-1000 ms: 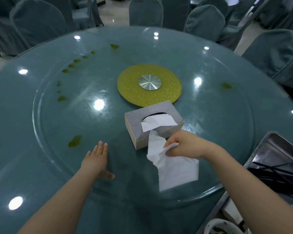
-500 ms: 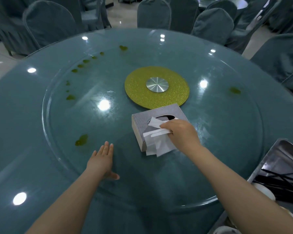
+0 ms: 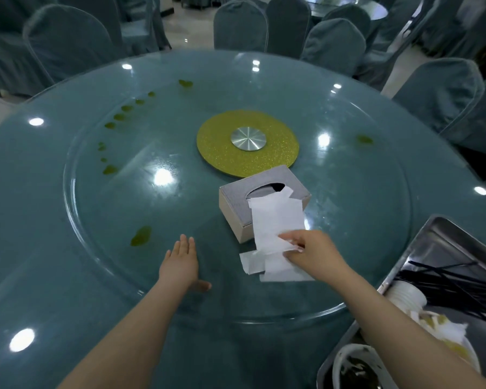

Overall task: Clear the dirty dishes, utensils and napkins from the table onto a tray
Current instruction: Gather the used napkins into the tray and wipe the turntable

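Observation:
My right hand point(image 3: 313, 252) pinches white tissues point(image 3: 275, 226) that stretch from the slot of a grey tissue box point(image 3: 236, 204) down toward me; more tissue sheets point(image 3: 267, 266) hang folded under that hand. My left hand point(image 3: 181, 262) rests flat with straight fingers on the glass turntable point(image 3: 96, 209), left of the box. At the lower right a steel tray point(image 3: 446, 242) holds black chopsticks point(image 3: 455, 284), white cups point(image 3: 407, 296), crumpled napkins and a dirty bowl point(image 3: 357, 369).
Green sauce spots point(image 3: 141, 235) dot the turntable, several in an arc at the far left. A yellow glitter disc point(image 3: 247, 143) with a metal hub marks the centre. Teal-covered chairs point(image 3: 334, 40) ring the round table.
My right hand went back to the box slot, then pulled another tissue out toward me, adding it to the sheets it holds. The left hand stayed flat on the glass.

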